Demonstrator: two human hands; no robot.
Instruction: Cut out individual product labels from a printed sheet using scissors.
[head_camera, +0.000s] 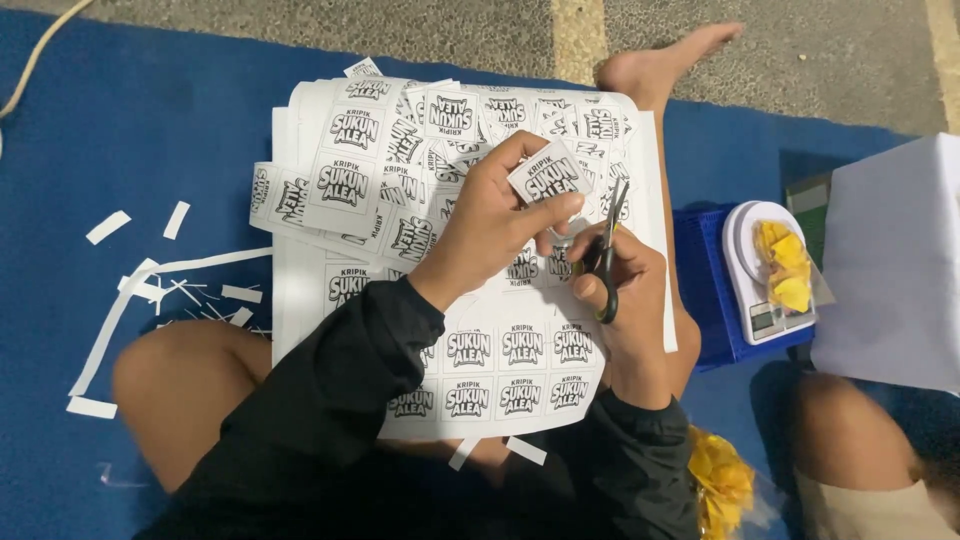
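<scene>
Pinching a cut label, the left hand fingers clamp — right hand grips scissors.

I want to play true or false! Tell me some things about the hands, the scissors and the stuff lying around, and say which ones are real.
1. The left hand pinches a small cut-out label. True.
2. The right hand holds a pencil. False: it holds scissors.
3. A white scale has yellow chips on it. True.
4. The mat is red. False: it is blue.
5. White paper strips lie on the mat. True.
6. The sheet of labels lies on a table. False: it rests on the person's lap.
</scene>
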